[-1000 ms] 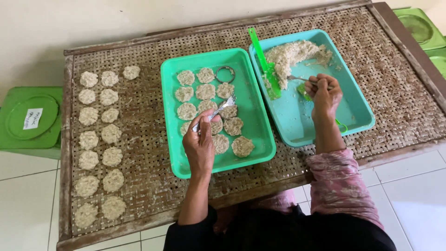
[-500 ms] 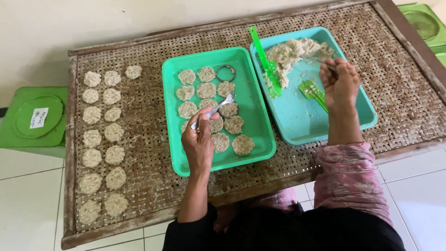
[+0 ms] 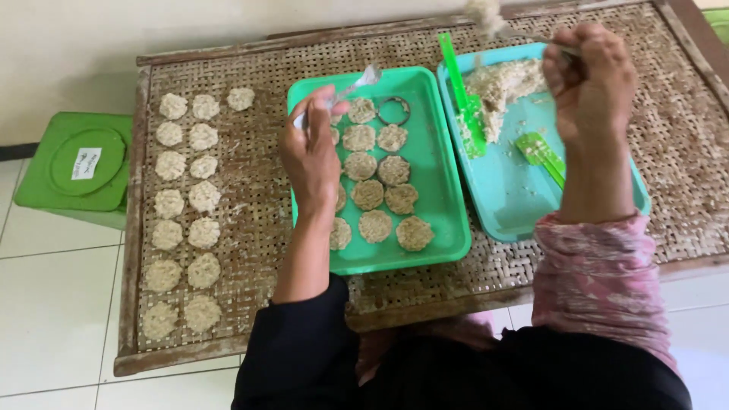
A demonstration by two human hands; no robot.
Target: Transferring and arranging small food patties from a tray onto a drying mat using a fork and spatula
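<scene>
On the woven worktop, two columns of finished rice cakes dry at the left, and the green tray is about half filled with pressed rounds. Much rice mix remains in the teal tray; the right hand, clenched on a utensil, lifts a scoop above it, while the left hand grips a spoon near the empty ring mould.

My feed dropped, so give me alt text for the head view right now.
The right hand lifts a spoonful of pale mixture above the teal tray, while the left hand holds a spoon over the green tray of round patties. More patties lie in rows on the woven table.
</scene>
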